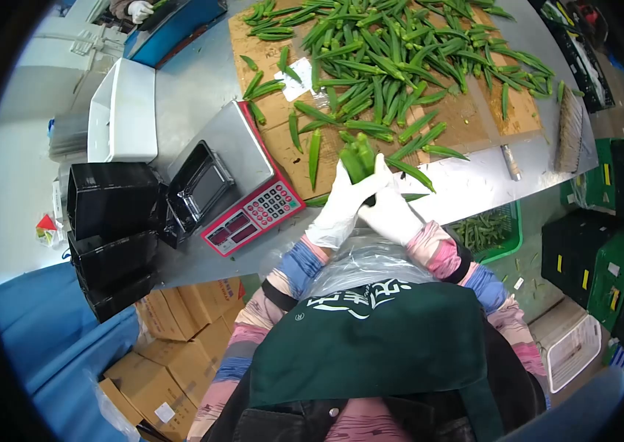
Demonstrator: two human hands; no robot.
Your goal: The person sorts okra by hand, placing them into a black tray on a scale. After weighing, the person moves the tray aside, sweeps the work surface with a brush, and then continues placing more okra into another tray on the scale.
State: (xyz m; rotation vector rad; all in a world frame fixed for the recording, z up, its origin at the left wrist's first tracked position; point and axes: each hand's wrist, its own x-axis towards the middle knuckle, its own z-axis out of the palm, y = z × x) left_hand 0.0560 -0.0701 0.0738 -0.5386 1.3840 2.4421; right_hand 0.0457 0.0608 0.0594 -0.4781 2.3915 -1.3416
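Observation:
Several okra pods point(358, 157) are bunched upright between my two white-gloved hands, near the front edge of the table. My left hand point(339, 207) is closed around the bunch from the left. From the right, my right hand point(391, 209) presses against it with its fingers curled; part of its grip is hidden. Loose okra pods point(411, 173) lie just beyond and beside my hands on the cardboard point(275, 140). A large okra pile point(393, 51) spreads behind them. Left of my hands stands a red-edged scale point(260, 210) with a black plastic tray point(201, 184) on it.
Stacked black trays point(113, 199) and a white bin point(124, 110) stand at the left. A brush point(569, 131) and a knife-like tool point(510, 162) lie at the right. Below are a green okra basket point(518, 228) and cardboard boxes point(150, 379). Another person's gloved hand point(139, 10) shows top left.

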